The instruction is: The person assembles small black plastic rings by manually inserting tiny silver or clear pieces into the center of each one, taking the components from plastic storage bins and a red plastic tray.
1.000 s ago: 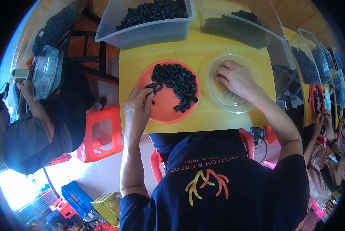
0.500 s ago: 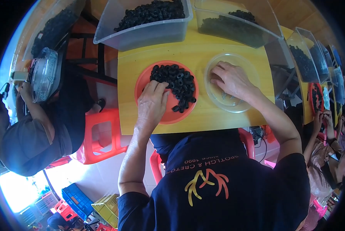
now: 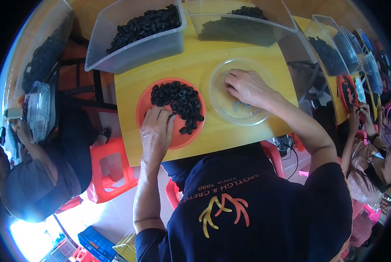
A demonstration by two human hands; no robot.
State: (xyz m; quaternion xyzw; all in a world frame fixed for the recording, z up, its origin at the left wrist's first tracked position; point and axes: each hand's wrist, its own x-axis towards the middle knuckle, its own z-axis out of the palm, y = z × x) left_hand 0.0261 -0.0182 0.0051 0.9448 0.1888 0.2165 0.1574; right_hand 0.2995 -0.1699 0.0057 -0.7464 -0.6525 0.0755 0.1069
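My left hand [image 3: 156,131] rests over the near left part of an orange-red round plate [image 3: 144,101]. Its thumb and fingers pinch a small black part at the edge of a pile of black rings [image 3: 183,101] on that plate. To the right, my right hand [image 3: 249,87] hangs over a clear round dish [image 3: 215,99], its fingers curled and pressed together. Whatever lies between those fingertips is hidden. Small thin silvery pieces [image 3: 243,106] lie scattered in the dish, just below the right hand.
A yellow table [image 3: 130,131] carries both dishes. Along its far edge stand two clear bins [image 3: 149,54] [image 3: 243,35] filled with black parts. A co-worker [image 3: 42,174] sits at the left, others [image 3: 366,153] at the right. A red stool [image 3: 112,174] stands left of the table.
The whole view has shifted and tilted, moving the table leftward in the picture. My right fingers have drawn closer together over the clear dish. My left hand remains at the ring pile.
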